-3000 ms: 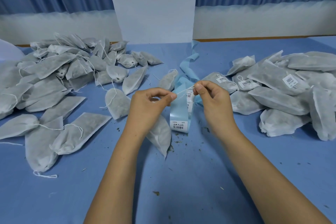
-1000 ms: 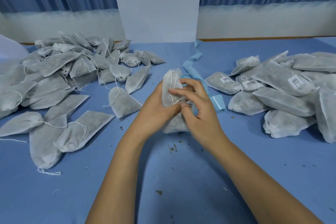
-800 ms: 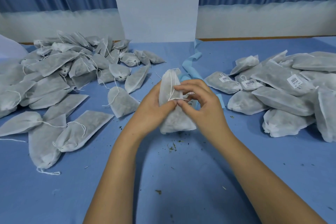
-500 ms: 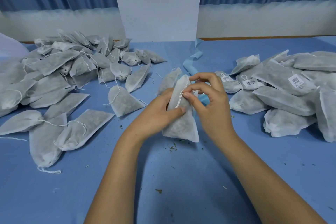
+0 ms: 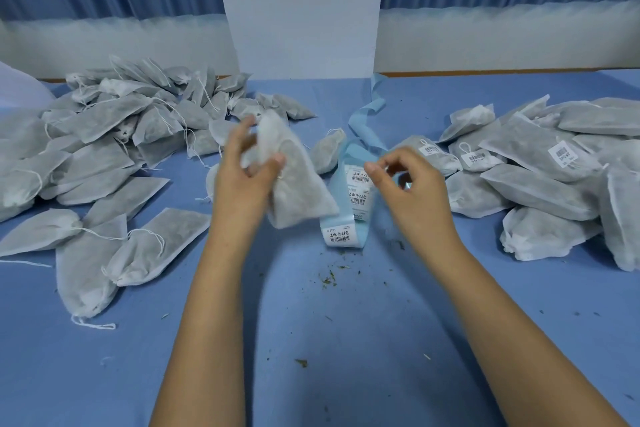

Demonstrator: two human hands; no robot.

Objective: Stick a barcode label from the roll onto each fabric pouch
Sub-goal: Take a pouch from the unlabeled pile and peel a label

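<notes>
My left hand [image 5: 242, 180] grips a grey fabric pouch [image 5: 298, 184] and holds it tilted above the blue table [image 5: 346, 340]. I see no label on the side facing me. My right hand [image 5: 412, 194] is blurred, its fingers curled beside the pale blue label strip [image 5: 349, 204]. A bit of blue backing shows between those fingers, so it seems to pinch the strip. White barcode labels sit along the strip, and its lower end [image 5: 341, 236] curls near the table.
A heap of unlabelled pouches with drawstrings [image 5: 104, 149] covers the left of the table. Pouches carrying barcode labels [image 5: 540, 166] are piled at the right. Empty blue backing ribbon [image 5: 367, 114] trails toward a white post [image 5: 301, 10]. Herb crumbs [image 5: 329, 277] lie in front.
Half a second ago both hands were on the pouch. My right hand has let go and moved right to the label strip, and my left hand has swung the pouch to the left.
</notes>
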